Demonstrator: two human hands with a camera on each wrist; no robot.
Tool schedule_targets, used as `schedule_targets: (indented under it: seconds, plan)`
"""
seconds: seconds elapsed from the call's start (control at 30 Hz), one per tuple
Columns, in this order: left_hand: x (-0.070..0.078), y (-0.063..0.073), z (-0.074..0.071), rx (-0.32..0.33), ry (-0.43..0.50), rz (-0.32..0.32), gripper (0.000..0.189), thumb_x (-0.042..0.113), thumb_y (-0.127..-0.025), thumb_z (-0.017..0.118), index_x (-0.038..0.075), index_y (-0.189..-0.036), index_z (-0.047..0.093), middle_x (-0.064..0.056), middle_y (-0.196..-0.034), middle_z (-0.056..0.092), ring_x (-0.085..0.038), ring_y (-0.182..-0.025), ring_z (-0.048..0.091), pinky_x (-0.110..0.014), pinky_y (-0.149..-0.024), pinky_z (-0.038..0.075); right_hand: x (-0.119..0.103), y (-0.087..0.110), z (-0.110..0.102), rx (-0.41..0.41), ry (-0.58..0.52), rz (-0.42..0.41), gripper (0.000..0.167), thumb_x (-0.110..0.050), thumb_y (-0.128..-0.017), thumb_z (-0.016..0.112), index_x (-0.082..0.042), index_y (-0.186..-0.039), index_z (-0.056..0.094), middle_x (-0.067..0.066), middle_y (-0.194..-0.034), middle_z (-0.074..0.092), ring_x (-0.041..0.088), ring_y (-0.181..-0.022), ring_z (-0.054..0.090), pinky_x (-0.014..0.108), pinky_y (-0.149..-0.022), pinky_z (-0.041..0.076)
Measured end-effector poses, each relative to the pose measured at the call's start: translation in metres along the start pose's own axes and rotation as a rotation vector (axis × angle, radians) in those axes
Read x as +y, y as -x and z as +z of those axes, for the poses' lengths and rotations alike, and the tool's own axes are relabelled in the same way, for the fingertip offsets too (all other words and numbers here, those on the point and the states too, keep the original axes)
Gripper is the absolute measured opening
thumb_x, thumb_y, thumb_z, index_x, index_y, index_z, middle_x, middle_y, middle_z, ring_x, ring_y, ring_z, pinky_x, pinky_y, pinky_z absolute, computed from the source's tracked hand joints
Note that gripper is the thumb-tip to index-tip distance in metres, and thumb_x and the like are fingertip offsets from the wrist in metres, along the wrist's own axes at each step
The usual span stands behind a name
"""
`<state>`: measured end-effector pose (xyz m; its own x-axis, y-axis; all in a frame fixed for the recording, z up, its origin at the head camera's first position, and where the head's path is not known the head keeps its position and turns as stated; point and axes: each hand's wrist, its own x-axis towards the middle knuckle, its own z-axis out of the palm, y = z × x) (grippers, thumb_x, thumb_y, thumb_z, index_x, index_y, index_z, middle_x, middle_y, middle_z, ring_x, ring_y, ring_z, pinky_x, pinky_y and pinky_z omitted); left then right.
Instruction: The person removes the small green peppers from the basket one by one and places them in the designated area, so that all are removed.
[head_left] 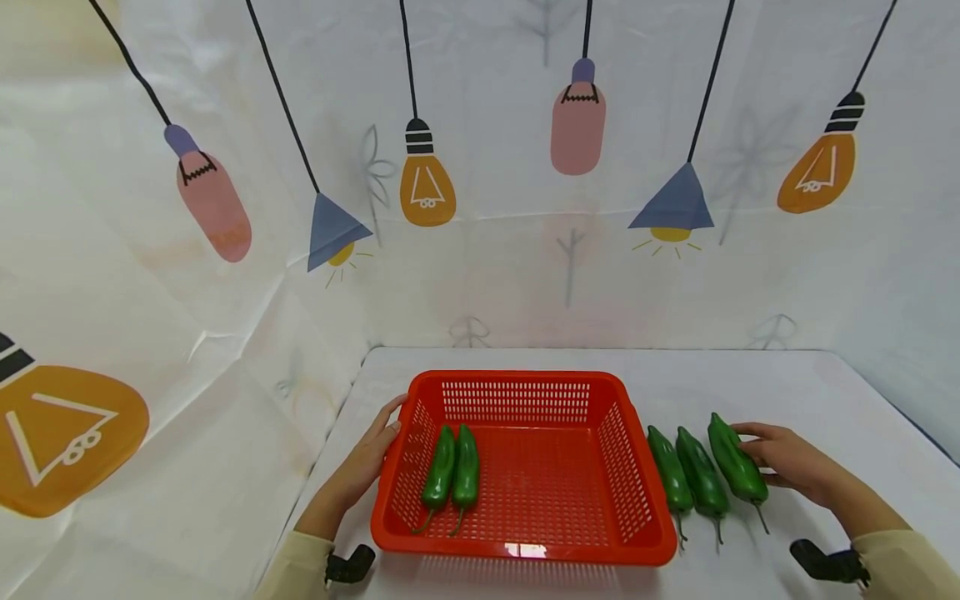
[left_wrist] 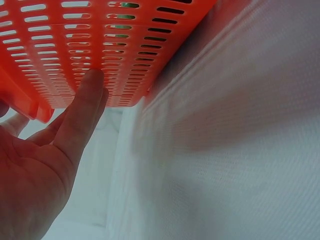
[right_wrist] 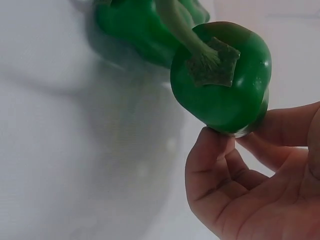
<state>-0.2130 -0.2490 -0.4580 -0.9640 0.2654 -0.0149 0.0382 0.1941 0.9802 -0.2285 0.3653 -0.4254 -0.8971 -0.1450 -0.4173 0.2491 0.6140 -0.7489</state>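
Observation:
A red plastic basket (head_left: 525, 550) with slotted walls stands on the table, two green chili peppers (head_left: 467, 471) side by side in its left part. My left hand (head_left: 362, 467) is at its left wall; in the left wrist view, straight fingers (left_wrist: 82, 112) touch the slotted outside below the rim. To the right of the basket, my right hand (head_left: 795, 462) holds the rightmost green chili pepper (head_left: 735, 462) by its side. The right wrist view shows that pepper (right_wrist: 230, 100) stem end first, with thumb and fingertips pinching its underside.
Two more green chili peppers, one (head_left: 670, 471) close along the basket's right wall and another (head_left: 701, 475) beside it, lie on the white table (head_left: 780, 383). A wall covering (head_left: 495, 275) printed with lamps rises behind the table and along its left side.

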Motion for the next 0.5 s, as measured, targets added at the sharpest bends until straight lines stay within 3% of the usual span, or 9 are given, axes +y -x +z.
schedule_targets:
  seconds: [0.5]
  plan:
    - [0.003,0.002,0.001,0.006,0.0,-0.007,0.05,0.032,-0.112,0.033,0.023,-0.161,0.022,-0.019,-0.151,0.041,-0.028,-0.116,0.057,-0.034,-0.093,0.049,0.013,-0.005,0.004,-0.006,0.023,0.017,0.05,-0.008,-0.104,0.044,0.02,-0.144,0.031,0.039,-0.127,0.05,0.034,-0.107,0.06,0.048,-0.085,0.055]
